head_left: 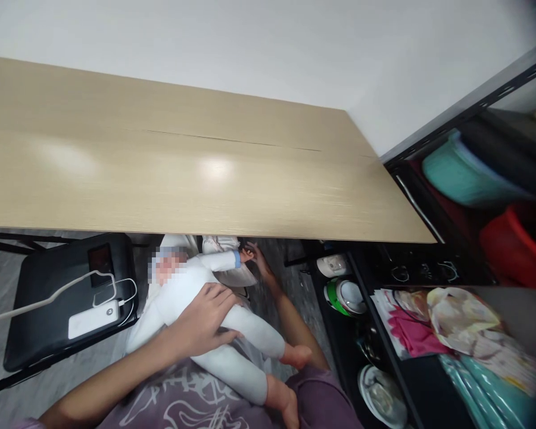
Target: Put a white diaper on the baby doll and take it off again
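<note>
A baby doll [183,289] in a white suit with blue cuffs lies on its back across my lap, its bare feet toward me. My left hand [209,319] rests over its hip and thigh, fingers wrapped over the near leg and thumb between the legs. Just under the table's front edge, my right hand [259,257] reaches forward beside the doll's small hand, fingers stretched out and partly hidden. A white folded cloth [221,244] lies by it. Whether my right fingers touch the cloth is unclear.
The wooden tabletop [205,190] spans the view ahead. At left a black stool [49,298] carries a white power bank [93,319] with cables. On the right, a black shelf [411,381] holds bowls, bags and cloths, with a teal basin [464,173] and red basin [518,244] above.
</note>
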### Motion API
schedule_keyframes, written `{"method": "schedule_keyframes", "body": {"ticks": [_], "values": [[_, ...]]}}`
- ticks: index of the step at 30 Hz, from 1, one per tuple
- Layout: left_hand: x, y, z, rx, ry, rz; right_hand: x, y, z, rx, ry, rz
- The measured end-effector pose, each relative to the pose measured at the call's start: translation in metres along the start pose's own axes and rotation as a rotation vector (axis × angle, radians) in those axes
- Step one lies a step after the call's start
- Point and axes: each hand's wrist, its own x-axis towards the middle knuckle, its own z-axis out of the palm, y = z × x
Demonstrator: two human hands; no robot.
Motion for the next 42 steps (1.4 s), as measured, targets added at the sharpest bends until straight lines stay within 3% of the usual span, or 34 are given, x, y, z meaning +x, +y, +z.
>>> {"method": "schedule_keyframes", "body": {"ticks": [4,7,9,11,14,17,20,22,24,26,28,30,33,37,40,42], "values": [[0.001,-0.002,-0.001,0.009,-0.024,0.033,-0.010,0.015,-0.025,0.062,0.022,-0.020],[0.004,-0.002,-0.004,-0.017,-0.042,0.063,-0.026,-0.001,-0.034,0.014,-0.127,-0.223],[0.006,0.000,-0.007,-0.030,-0.058,0.077,-0.030,-0.020,-0.028,-0.116,-0.294,-0.376],[0.008,0.003,-0.011,-0.037,-0.071,0.086,-0.027,-0.040,-0.015,-0.279,-0.401,-0.428],[0.000,0.006,-0.014,-0.062,-0.025,0.076,-0.018,-0.066,0.003,-0.457,-0.421,-0.430],[-0.029,-0.004,-0.009,-0.099,0.140,0.026,-0.015,-0.087,0.010,-0.541,-0.390,-0.519],[-0.079,-0.032,0.004,-0.111,0.441,-0.140,-0.021,-0.105,0.009,-0.609,-0.358,-0.594],[-0.115,-0.054,0.014,-0.108,0.587,-0.367,-0.024,-0.115,0.010,-0.626,-0.348,-0.619],[-0.145,-0.074,0.021,-0.161,0.557,-0.611,-0.024,-0.122,0.012,-0.624,-0.346,-0.651],[-0.163,-0.088,0.025,-0.238,0.436,-0.765,-0.021,-0.128,0.015,-0.619,-0.344,-0.695],[-0.171,-0.094,0.027,-0.264,0.353,-0.815,-0.019,-0.133,0.017,-0.619,-0.338,-0.755],[-0.172,-0.093,0.027,-0.245,0.344,-0.802,-0.021,-0.140,0.015,-0.628,-0.325,-0.842],[-0.172,-0.079,0.023,-0.233,0.392,-0.736,-0.037,-0.156,-0.001,-0.626,-0.261,-0.988],[-0.175,-0.057,0.003,-0.268,0.491,-0.636,-0.078,-0.181,-0.047,-0.520,-0.090,-1.084],[-0.164,-0.051,-0.030,-0.244,0.449,-0.554,-0.101,-0.191,-0.080,-0.488,0.052,-1.028],[-0.141,-0.052,-0.061,-0.165,0.407,-0.528,-0.104,-0.190,-0.095,-0.503,0.162,-0.943]]}}
